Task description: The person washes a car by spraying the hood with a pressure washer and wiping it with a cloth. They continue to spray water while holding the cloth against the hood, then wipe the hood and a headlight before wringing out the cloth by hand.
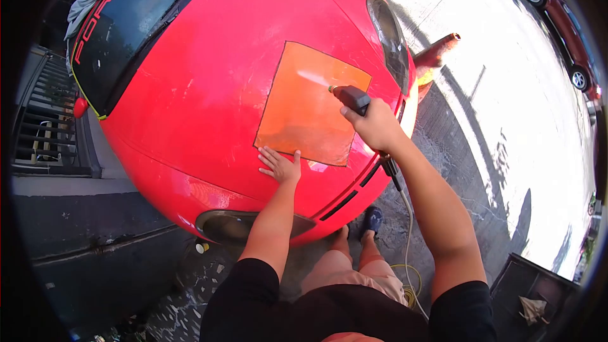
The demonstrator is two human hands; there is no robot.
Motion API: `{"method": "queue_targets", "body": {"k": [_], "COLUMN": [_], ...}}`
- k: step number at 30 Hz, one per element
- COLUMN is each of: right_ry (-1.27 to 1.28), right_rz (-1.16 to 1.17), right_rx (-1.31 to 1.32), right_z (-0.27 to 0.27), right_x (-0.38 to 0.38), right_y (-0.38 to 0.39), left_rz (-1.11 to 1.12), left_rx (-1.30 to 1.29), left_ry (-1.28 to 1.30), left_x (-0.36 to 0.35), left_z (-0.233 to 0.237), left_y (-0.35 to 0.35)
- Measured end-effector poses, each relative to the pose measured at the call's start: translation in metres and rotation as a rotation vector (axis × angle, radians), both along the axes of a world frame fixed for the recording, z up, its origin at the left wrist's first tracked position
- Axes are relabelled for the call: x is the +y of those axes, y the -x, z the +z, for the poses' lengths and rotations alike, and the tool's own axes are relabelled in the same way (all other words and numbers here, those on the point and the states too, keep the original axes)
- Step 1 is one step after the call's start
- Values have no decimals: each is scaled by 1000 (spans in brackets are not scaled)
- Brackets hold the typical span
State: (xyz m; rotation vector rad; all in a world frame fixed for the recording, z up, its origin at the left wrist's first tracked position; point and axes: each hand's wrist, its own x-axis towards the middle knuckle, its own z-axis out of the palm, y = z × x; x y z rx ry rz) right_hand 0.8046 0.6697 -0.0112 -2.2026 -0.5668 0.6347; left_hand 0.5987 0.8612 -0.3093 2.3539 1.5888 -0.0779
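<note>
A square orange sheet [304,117] with a dark edge lies flat on the hood of a red car [196,88]. My right hand [377,128] grips a black spray gun [353,99] above the sheet's right part. From its nozzle a white spray streams toward the upper middle of the sheet. The hose [408,215] runs down from the gun toward the ground. My left hand [280,166] lies with fingers spread at the sheet's lower left edge, touching the hood and perhaps the sheet's edge.
A headlight [231,225] is near my left forearm, another headlight [387,38] at the far side. An orange post-like object [437,50] stands beyond the bumper. Yellow hose coils [410,285] lie by my feet. A dark wall [95,234] is at left; a parked car [563,31] is far right.
</note>
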Motion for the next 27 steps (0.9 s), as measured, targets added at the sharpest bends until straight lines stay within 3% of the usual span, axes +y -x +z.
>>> {"method": "queue_targets", "body": {"k": [2,4,7,9,14,21,24,27], "right_ry": [29,-7,83,-23,-50,-100,-38,-58], "right_rz": [118,173,-43,-104,75,-17,73,-145], "right_rx": [51,69,29,-75,-62,-74,39,-22], "right_z": [-17,-23,-3,4,24,14,10,-7], "right_x": [-30,-57,-65,-62,-15,39,6,-48], "right_y": [31,57,23,-10,-22,-50,-41,-27], "left_rz": [-3,-168,-411,-527,-573,-713,-766,-842], "left_rx": [-89,-158,-160,-122,-9,99,83,104], "left_ry": [-13,-135,-183,-151,-87,-174,-198,-228], "left_x": [6,21,42,57,69,85,95,99], "left_z": [-5,-3,19,27,43,42,40,36], "left_y": [-1,-14,-45,-73,-123,-139,-154,-176]}}
